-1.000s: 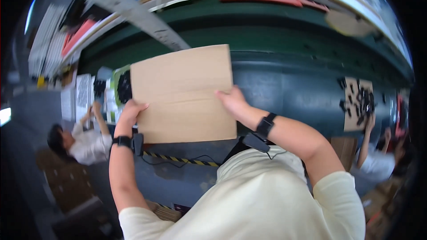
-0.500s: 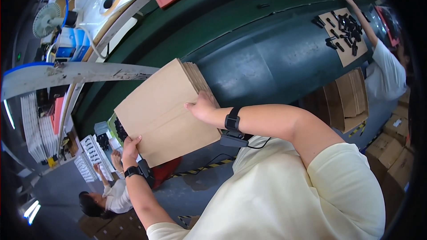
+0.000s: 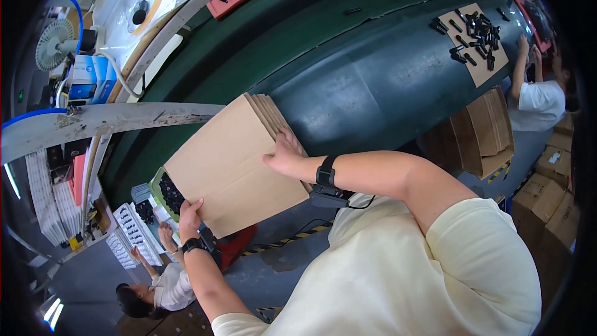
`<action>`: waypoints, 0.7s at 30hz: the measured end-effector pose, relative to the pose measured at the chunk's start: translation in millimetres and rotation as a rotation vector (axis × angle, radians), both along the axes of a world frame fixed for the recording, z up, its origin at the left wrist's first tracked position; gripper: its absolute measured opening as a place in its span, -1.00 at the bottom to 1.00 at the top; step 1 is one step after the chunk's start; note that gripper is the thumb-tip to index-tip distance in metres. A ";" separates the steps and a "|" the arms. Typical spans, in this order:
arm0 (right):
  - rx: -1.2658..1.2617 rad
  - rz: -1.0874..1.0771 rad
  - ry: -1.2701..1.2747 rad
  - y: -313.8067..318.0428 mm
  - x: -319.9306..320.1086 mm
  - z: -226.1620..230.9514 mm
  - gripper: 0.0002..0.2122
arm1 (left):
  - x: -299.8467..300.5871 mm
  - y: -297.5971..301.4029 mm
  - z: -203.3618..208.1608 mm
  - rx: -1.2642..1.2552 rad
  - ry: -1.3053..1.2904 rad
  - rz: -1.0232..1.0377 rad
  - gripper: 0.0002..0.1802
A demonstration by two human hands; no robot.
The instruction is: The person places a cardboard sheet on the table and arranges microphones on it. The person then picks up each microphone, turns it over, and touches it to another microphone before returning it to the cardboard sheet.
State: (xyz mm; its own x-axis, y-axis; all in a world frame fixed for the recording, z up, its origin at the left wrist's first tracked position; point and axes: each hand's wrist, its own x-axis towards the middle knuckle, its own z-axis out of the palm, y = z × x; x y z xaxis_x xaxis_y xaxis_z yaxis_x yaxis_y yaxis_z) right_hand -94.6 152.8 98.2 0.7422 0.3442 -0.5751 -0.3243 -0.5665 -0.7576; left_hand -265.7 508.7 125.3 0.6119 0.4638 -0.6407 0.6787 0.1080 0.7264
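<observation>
A stack of flat brown cardboard sheets [image 3: 233, 171] is held between my two hands, tilted over the near edge of the workbench. My right hand [image 3: 287, 154] grips its right edge, thumb on the top face and fingers over the layered side. At the lower left corner, my left hand [image 3: 191, 213] clasps the stack with the thumb on top; its other fingers are partly hidden. Both wrists wear black straps with small boxes. Just beyond the left hand is a green bin [image 3: 163, 188] of small black parts.
A dark green work surface [image 3: 348, 96] runs along the far side. On it, a cardboard sheet [image 3: 479, 74] carries several black tube-like pieces. An open carton [image 3: 482, 134] stands at right. Co-workers are at the right [image 3: 538, 99] and lower left [image 3: 171, 286]. A grey metal bar [image 3: 112, 118] crosses at left.
The stack stays in both hands and sits slightly lower in view. The co-worker at right has drawn an outstretched arm back from the far side. The view has tilted a little.
</observation>
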 end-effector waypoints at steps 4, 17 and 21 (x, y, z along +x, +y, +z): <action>0.089 0.084 0.060 -3.1 1.5 -12.9 -0.08 | -2.3 4.8 -4.2 -0.066 -0.001 0.009 -0.46; 0.182 0.137 0.019 -3.3 6.1 -38.1 0.04 | 2.4 5.9 -18.4 -0.226 -0.079 0.042 -0.35; 0.184 0.155 0.009 -5.6 8.3 -33.3 0.05 | -0.3 6.1 -19.4 -0.224 -0.093 0.031 -0.35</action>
